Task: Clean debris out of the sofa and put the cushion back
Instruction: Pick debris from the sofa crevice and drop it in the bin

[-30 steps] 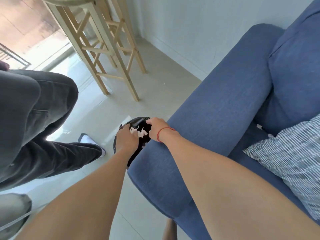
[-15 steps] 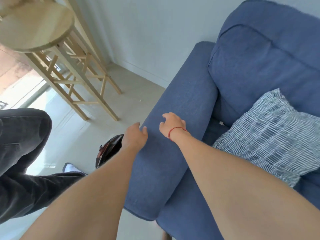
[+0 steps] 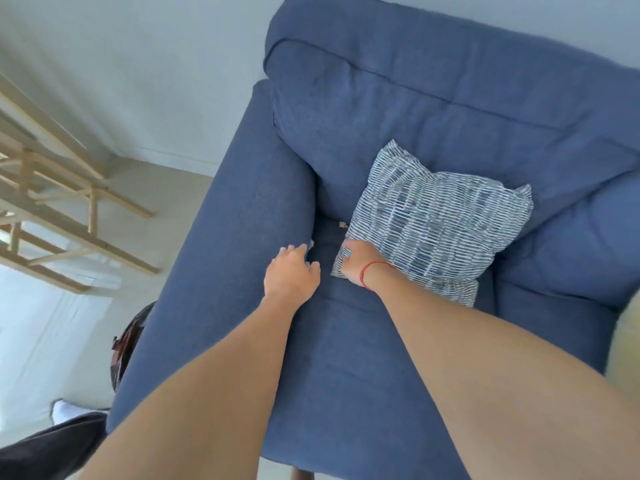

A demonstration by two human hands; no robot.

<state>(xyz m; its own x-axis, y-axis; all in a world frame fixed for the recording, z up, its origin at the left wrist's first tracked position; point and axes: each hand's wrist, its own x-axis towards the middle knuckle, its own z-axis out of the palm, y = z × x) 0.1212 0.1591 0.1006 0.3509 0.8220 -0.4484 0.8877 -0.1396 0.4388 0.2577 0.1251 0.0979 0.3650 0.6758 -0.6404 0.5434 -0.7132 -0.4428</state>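
Blue sofa (image 3: pixel 225 271): back from the bin (image 3: pixel 129 344), left hand (image 3: pixel 289 273) is reaching in, fingers spread, while right hand (image 3: pixel 356 266) is gripping a corner of the striped cushion (image 3: pixel 436 223) on the seat, scraps (image 3: pixel 343 224) apparently remaining.

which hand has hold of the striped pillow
The right hand, the one with the red string at its wrist, grips the near corner of the striped pillow. The left hand lies open beside the sofa armrest, off the pillow.

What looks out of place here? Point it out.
A pale scrap lies on the sofa seat beside the cushion, and a white bit sticks out at the armrest. The cushion sits crooked, its corner held by the right hand.
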